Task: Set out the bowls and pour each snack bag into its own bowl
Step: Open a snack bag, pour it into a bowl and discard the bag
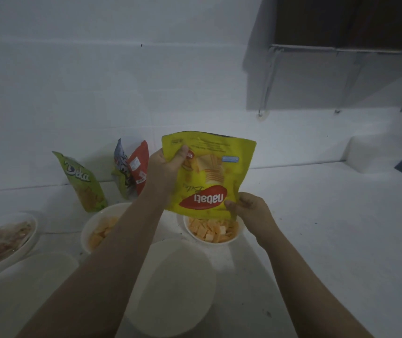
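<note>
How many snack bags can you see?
4. The yellow Nabati bag is held upside down over a bowl. The green Deka bag, a red bag and a blue-and-green bag stand by the wall. More may be hidden behind.

Left plate (2,242) cut by edge, contents blurred, forearm hides mid bowl (102,228).

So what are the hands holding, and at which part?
The upside-down yellow snack bag: left hand at its raised bottom corner, right hand at the mouth edge.
</note>
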A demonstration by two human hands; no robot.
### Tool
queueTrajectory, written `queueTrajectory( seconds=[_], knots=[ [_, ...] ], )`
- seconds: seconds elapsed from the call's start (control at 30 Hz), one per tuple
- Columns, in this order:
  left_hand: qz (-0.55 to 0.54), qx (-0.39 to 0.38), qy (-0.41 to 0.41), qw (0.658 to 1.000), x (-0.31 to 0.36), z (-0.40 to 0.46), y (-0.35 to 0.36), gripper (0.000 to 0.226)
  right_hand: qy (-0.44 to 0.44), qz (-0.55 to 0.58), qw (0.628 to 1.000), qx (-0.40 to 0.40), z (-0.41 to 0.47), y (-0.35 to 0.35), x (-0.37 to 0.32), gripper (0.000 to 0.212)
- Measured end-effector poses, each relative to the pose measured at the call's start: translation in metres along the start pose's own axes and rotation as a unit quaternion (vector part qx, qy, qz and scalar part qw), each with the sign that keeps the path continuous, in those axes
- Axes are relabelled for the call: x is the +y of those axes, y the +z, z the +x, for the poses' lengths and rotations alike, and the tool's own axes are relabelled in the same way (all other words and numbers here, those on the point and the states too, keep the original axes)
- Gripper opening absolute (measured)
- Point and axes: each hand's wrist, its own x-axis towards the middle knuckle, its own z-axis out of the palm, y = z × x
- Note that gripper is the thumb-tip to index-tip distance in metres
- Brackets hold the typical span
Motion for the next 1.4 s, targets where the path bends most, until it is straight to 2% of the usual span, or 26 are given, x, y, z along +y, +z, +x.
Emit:
queueTrajectory(
  seconds=[0.17, 0.27, 0.37, 0.47, 0.53, 0.63, 0.67, 0.77, 0.83, 0.93, 1.07, 1.4],
  knots=[
    [0.037, -0.046, 0.019, 0.998, -0.007, -0.001, -0.011, 0.021, -0.048, 0.055, 0.993, 0.093, -0.004, -0.004, -0.006, 0.007],
    [0.043, -0.018, 0.047, 0.998, -0.007, -0.006, -0.018, 0.02, -0.062, 0.107, 0.982, 0.143, -0.009, -0.002, -0.018, 0.007],
    [0.001, 0.008, 0.066, 0.998, -0.002, -0.009, -0.026, 0.021, -0.044, 0.17, 0.975, 0.133, -0.019, 0.008, -0.029, 0.016],
    [-0.034, 0.038, 0.049, 0.997, 0.001, -0.011, -0.038, 0.027, 0.021, 0.209, 0.974, 0.086, -0.03, 0.016, -0.034, 0.018],
    [-0.049, 0.049, 0.021, 0.997, 0.0, -0.011, -0.045, 0.04, 0.031, 0.22, 0.972, 0.076, -0.041, 0.021, -0.038, 0.013],
    [-0.145, 0.056, -0.071, 0.985, 0.005, -0.02, -0.049, 0.083, 0.0, 0.215, 0.974, 0.071, -0.058, 0.024, -0.053, 0.015],
    [-0.179, 0.049, -0.085, 0.979, 0.007, -0.024, -0.049, 0.08, -0.012, 0.202, 0.977, 0.07, -0.064, 0.024, -0.059, 0.016],
    [-0.148, -0.007, -0.045, 0.988, 0.017, -0.04, -0.042, 0.034, -0.04, 0.158, 0.981, 0.105, -0.083, 0.02, -0.069, 0.016],
    [-0.14, -0.042, -0.046, 0.988, 0.023, -0.051, -0.036, 0.025, -0.056, 0.139, 0.975, 0.165, -0.095, 0.014, -0.071, 0.014],
    [-0.089, -0.112, -0.097, 0.985, 0.024, -0.06, -0.022, 0.015, -0.066, 0.161, 0.953, 0.249, -0.119, 0.0, -0.073, 0.013],
    [0.03, -0.195, -0.119, 0.973, 0.014, -0.084, 0.012, 0.019, -0.071, 0.211, 0.921, 0.318, -0.16, -0.024, -0.069, 0.011],
    [0.024, -0.326, -0.119, 0.937, 0.001, -0.182, 0.148, 0.017, -0.062, 0.215, 0.838, 0.497, -0.276, -0.12, -0.025, 0.013]
  ],
)
